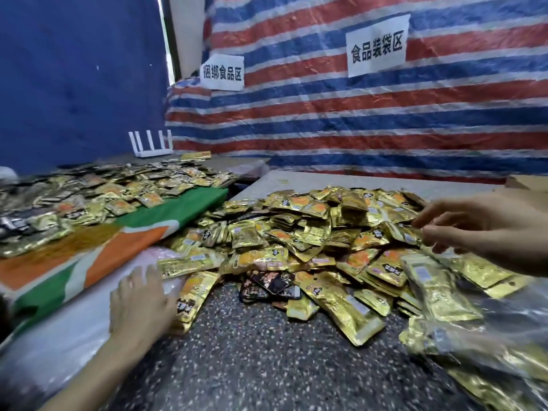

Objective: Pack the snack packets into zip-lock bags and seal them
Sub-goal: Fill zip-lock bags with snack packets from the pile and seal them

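Striped tarp [355, 120] with paper signs [376, 46] backs a speckled bench [252, 351] heaped with gold snack packets [311, 232].

At lower left, the left hand [142, 304] lies flat with its fingers straight on pale clear plastic [59, 336]. At the right edge, the right hand [480, 226] hovers over the heap with its fingers spread, gripping nothing. A clear bag [489, 336] with packets inside lies at lower right; its seal cannot be made out. A second heap [89, 197] sits on green and orange cloth [133, 247] at centre left.
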Demonstrator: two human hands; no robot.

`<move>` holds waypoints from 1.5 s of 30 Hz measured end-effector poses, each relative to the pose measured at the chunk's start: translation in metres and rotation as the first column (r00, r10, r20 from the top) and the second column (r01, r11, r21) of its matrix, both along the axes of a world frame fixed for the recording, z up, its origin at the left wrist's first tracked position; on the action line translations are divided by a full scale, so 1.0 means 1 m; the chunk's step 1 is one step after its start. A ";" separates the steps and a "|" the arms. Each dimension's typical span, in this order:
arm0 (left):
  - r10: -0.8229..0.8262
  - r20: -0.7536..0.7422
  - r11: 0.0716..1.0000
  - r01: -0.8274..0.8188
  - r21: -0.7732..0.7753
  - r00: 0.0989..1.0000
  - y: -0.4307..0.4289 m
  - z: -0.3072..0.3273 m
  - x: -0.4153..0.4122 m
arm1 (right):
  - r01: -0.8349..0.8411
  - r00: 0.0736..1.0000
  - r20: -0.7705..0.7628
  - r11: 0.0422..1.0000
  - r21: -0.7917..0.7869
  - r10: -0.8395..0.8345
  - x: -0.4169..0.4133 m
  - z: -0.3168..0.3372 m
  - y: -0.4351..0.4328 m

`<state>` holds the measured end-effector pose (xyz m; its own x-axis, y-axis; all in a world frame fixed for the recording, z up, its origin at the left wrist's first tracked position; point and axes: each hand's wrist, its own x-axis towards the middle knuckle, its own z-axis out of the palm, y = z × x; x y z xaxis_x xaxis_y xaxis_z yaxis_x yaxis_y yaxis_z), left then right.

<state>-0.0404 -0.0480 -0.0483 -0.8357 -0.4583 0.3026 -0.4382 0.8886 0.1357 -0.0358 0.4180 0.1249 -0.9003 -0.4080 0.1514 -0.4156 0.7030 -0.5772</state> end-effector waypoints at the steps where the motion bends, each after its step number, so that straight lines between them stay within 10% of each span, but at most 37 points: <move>1: 0.059 0.070 0.998 -0.061 0.030 0.996 -0.009 -0.002 0.001 | -0.004 1.000 0.008 1.000 -0.004 0.005 0.000 0.000 0.000; 7: 0.070 0.063 0.995 -0.066 -0.070 0.996 -0.024 0.000 0.006 | -0.046 0.999 -0.008 0.998 -0.041 0.045 -0.001 -0.003 -0.009; 15: 0.041 -0.039 0.961 -0.028 0.274 0.998 -0.054 0.057 -0.011 | -0.046 0.999 -0.024 0.999 -0.016 0.046 0.002 -0.002 -0.010; 22: -0.100 -0.400 0.974 0.173 0.150 0.911 0.003 0.124 -0.012 | 0.005 0.999 -0.041 1.000 0.031 -0.004 0.004 0.001 -0.014; 26: -0.390 -0.490 0.716 0.591 0.371 0.780 0.083 0.152 -0.002 | 0.024 0.997 -0.079 0.999 0.028 -0.022 0.002 0.001 -0.021; 32: -0.645 -0.513 0.202 0.774 0.600 0.566 0.168 0.168 -0.001 | -0.053 0.990 -0.137 0.997 -0.050 0.045 0.001 -0.001 -0.024; 45: -0.763 -0.523 -0.055 0.767 0.640 0.381 0.222 0.168 -0.031 | -0.067 0.991 0.095 0.968 -0.242 0.092 0.009 0.012 0.009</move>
<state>-0.0714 0.1742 0.1197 -0.8261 0.4677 0.3143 0.4443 0.1974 0.8739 -0.0264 0.4274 0.1364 -0.8826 -0.4423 0.1595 -0.3930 0.5076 -0.7667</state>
